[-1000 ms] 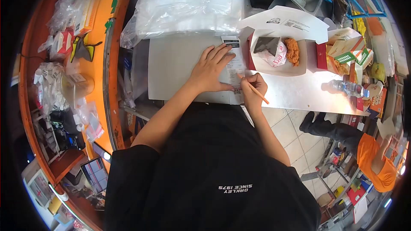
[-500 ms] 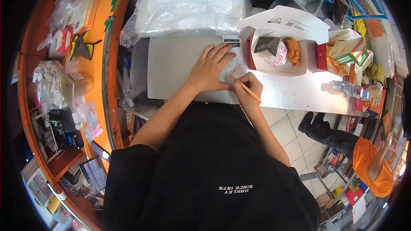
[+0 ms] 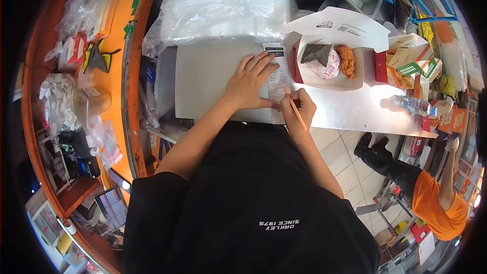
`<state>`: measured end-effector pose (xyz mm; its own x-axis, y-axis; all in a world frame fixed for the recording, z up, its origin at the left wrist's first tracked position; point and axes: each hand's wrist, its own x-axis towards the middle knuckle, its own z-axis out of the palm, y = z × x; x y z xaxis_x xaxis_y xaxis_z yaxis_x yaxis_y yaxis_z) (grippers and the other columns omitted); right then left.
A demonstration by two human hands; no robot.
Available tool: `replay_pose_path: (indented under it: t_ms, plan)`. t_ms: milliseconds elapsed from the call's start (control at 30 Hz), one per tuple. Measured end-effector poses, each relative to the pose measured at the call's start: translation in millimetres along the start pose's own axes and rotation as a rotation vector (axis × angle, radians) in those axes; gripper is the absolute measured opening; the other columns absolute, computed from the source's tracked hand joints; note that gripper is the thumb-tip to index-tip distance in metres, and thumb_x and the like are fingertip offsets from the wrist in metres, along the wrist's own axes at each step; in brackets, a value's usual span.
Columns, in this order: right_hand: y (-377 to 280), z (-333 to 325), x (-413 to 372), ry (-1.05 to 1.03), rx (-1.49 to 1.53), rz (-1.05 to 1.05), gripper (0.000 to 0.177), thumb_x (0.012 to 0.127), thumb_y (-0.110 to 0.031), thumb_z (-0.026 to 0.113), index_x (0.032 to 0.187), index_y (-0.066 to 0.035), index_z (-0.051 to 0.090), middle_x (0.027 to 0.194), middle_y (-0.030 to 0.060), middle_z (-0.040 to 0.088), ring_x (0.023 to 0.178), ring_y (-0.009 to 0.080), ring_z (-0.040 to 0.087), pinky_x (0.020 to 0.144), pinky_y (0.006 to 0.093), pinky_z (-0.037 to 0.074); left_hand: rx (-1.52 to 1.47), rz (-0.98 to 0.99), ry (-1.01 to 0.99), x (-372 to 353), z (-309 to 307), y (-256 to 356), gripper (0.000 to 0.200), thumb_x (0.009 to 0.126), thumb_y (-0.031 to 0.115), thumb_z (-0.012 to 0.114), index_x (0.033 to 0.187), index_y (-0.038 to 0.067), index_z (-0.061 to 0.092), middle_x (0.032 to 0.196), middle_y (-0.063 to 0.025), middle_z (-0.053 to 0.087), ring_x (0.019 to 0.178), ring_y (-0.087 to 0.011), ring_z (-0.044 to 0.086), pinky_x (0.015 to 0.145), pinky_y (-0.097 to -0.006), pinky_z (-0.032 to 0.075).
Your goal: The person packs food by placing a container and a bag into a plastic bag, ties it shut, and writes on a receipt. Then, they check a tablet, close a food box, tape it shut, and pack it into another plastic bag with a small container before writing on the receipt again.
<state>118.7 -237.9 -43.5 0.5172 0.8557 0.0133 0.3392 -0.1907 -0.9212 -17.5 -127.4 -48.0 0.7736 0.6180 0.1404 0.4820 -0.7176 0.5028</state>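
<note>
A long white receipt (image 3: 277, 78) lies on the steel counter (image 3: 208, 73). My left hand (image 3: 249, 82) rests flat on it, fingers spread, pinning its left side. My right hand (image 3: 297, 107) grips an orange pencil (image 3: 296, 109) with its tip on the lower part of the receipt, near my left thumb. An open white food box (image 3: 324, 63) with fried chicken and a wrapped packet stands just right of the receipt.
A heap of clear plastic bags (image 3: 223, 2) sits behind the counter. Orange and red food cartons (image 3: 411, 61) and a water bottle (image 3: 413, 104) lie to the right. An orange shelf (image 3: 109, 66) with packets runs along the left. A person in an orange shirt (image 3: 436, 203) stands at the lower right.
My right hand has shifted slightly along the lower receipt and the pencil now tilts more upright. My left hand has stayed put. The person in orange has moved a little.
</note>
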Motion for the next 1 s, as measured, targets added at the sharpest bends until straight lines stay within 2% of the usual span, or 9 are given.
replay_pose_path:
  t_ms: [233, 300, 500, 600, 733, 800, 900, 933, 1000]
  plan:
    - [2.7, 2.9, -3.7, -0.013, 0.133, 0.054, 0.019, 0.075, 0.001, 0.062, 0.065, -0.001, 0.046, 0.057, 0.0052, 0.052, 0.054, 0.0066, 0.046, 0.05, 0.0226, 0.04, -0.012, 0.001, 0.007, 0.5, -1.4, 1.0, 0.085, 0.057, 0.05, 0.076, 0.126, 0.009, 0.048, 0.138, -0.011, 0.039, 0.134, -0.025, 0.029, 0.111, -0.0424, 0.017]
    - [-5.5, 1.6, -4.6, -0.118, 0.128, 0.035, 0.018, 0.074, 0.001, 0.062, 0.065, -0.001, 0.047, 0.056, 0.0045, 0.051, 0.053, 0.0059, 0.046, 0.05, 0.0218, 0.039, -0.002, 0.003, 0.003, 0.4, -1.4, 0.9, 0.085, 0.057, 0.05, 0.076, 0.126, 0.009, 0.049, 0.138, -0.0111, 0.039, 0.134, -0.025, 0.029, 0.111, -0.0424, 0.018]
    - [8.3, 4.4, -3.7, -0.038, 0.186, 0.064, 0.016, 0.075, 0.001, 0.063, 0.066, -0.001, 0.049, 0.057, 0.0052, 0.053, 0.052, 0.0063, 0.048, 0.048, 0.0231, 0.04, -0.006, -0.001, 0.008, 0.9, -2.2, 0.8, 0.084, 0.056, 0.049, 0.076, 0.125, 0.009, 0.049, 0.138, -0.0115, 0.039, 0.133, -0.0253, 0.03, 0.111, -0.0427, 0.018]
    - [-1.7, 3.8, -5.0, -0.1, 0.095, 0.055, 0.017, 0.075, 0.0, 0.063, 0.067, 0.0, 0.049, 0.057, 0.0059, 0.054, 0.052, 0.007, 0.048, 0.048, 0.0242, 0.041, -0.009, 0.004, 0.012, 1.1, -1.1, 1.7, 0.085, 0.056, 0.049, 0.076, 0.125, 0.009, 0.049, 0.138, -0.0115, 0.039, 0.133, -0.0254, 0.03, 0.111, -0.0428, 0.018]
    - [-2.7, -1.4, -1.2, -0.038, 0.049, 0.093, 0.016, 0.075, -0.001, 0.063, 0.068, 0.0, 0.049, 0.056, 0.0063, 0.053, 0.052, 0.0074, 0.049, 0.048, 0.025, 0.041, 0.002, 0.004, 0.01, 0.7, -1.0, 1.2, 0.085, 0.056, 0.048, 0.076, 0.125, 0.009, 0.048, 0.138, -0.0117, 0.039, 0.133, -0.0259, 0.03, 0.111, -0.043, 0.018]
    - [0.5, -1.4, -3.7, -0.198, 0.079, -0.016, 0.016, 0.076, -0.002, 0.064, 0.068, 0.0, 0.05, 0.056, 0.0064, 0.053, 0.051, 0.0076, 0.05, 0.047, 0.0248, 0.041, -0.016, 0.002, 0.011, -0.1, -0.6, 1.6, 0.085, 0.055, 0.045, 0.078, 0.126, 0.008, 0.048, 0.138, -0.0125, 0.039, 0.133, -0.0273, 0.03, 0.11, -0.0441, 0.019]
    - [6.3, 0.1, -0.8, -0.07, 0.158, 0.117, 0.017, 0.076, -0.002, 0.064, 0.068, 0.0, 0.05, 0.056, 0.0062, 0.054, 0.051, 0.0079, 0.051, 0.047, 0.0247, 0.041, -0.029, 0.012, 0.006, 2.9, -1.8, 1.5, 0.087, 0.054, 0.042, 0.079, 0.126, 0.007, 0.047, 0.139, -0.0134, 0.038, 0.133, -0.0289, 0.03, 0.109, -0.0453, 0.02]
    - [13.6, -0.7, -1.1, -0.154, 0.137, 0.04, 0.014, 0.077, -0.003, 0.064, 0.071, -0.001, 0.051, 0.055, 0.0069, 0.054, 0.051, 0.0093, 0.053, 0.048, 0.0252, 0.042, -0.021, 0.007, -0.006, 2.5, -2.2, 2.1, 0.087, 0.054, 0.042, 0.079, 0.126, 0.007, 0.047, 0.139, -0.0136, 0.038, 0.133, -0.0291, 0.03, 0.109, -0.0454, 0.021]
    - [-1.7, -8.0, 3.7, -0.149, 0.093, 0.054, 0.013, 0.077, -0.003, 0.064, 0.074, -0.001, 0.052, 0.056, 0.0073, 0.054, 0.051, 0.0102, 0.054, 0.049, 0.0257, 0.043, -0.078, 0.021, 0.038, 1.3, -1.3, 3.7, 0.086, 0.054, 0.042, 0.078, 0.126, 0.007, 0.047, 0.138, -0.0135, 0.038, 0.133, -0.0295, 0.029, 0.109, -0.0465, 0.02]
